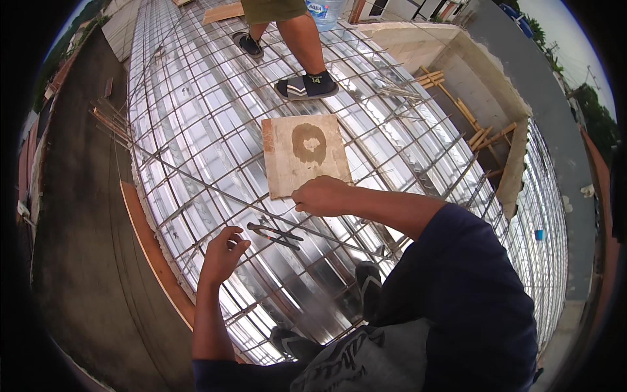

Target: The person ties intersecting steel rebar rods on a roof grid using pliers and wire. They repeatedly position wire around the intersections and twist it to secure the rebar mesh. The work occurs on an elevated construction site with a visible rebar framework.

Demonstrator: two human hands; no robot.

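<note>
My right hand [323, 196] reaches over the near edge of a square wooden board [277, 160], its fingers closed on that edge. A dark wet-looking ring marks the board's face. My left hand [223, 256] hovers above the steel bars, fingers loosely bent and apart, holding nothing. Just to its right lies a pair of pincers [274, 236], jaws toward the left hand, resting on the bars. Beneath everything, a rebar grid [196, 130] spreads over shiny corrugated metal decking [287, 287]. One longer bar [215, 188] runs diagonally past the pincers.
A person's legs [304, 49] in sandals stand on the grid beyond the board, beside a large clear water bottle [325, 14]. To the right, a concrete-walled opening [483, 85] holds bamboo poles [467, 116]. A wooden plank [153, 251] edges the left drop.
</note>
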